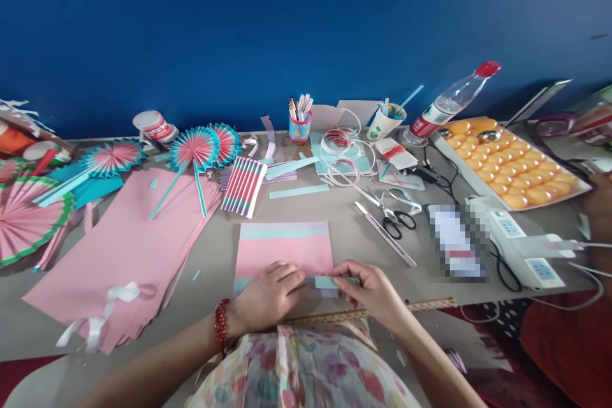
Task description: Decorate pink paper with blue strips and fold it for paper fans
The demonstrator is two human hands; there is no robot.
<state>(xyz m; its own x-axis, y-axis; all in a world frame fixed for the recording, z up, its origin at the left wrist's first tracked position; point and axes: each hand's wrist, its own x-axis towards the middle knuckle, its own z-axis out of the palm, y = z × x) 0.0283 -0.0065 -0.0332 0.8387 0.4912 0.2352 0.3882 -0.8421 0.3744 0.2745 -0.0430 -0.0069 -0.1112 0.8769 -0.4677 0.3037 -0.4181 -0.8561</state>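
A pink sheet (287,258) lies flat in front of me, with a light blue band across its far part and a pale lilac far edge. My left hand (272,296) rests on its near part, fingers stretched out and pressing down. Along the near edge runs a light blue paper strip (325,282), partly covered by the left fingers. At the sheet's right corner, my right hand (368,287) pinches the strip's end between thumb and fingers. A pleated pink, red and lilac paper piece (243,187) stands just beyond the sheet.
Scissors (398,220) and a utility knife (385,234) lie to the right, near a phone (456,242) and power strip (526,245). Pink paper sheets (119,223) and paper fans (196,150) occupy the left. A bottle (447,108) stands behind. Another person's arm shows at the right edge.
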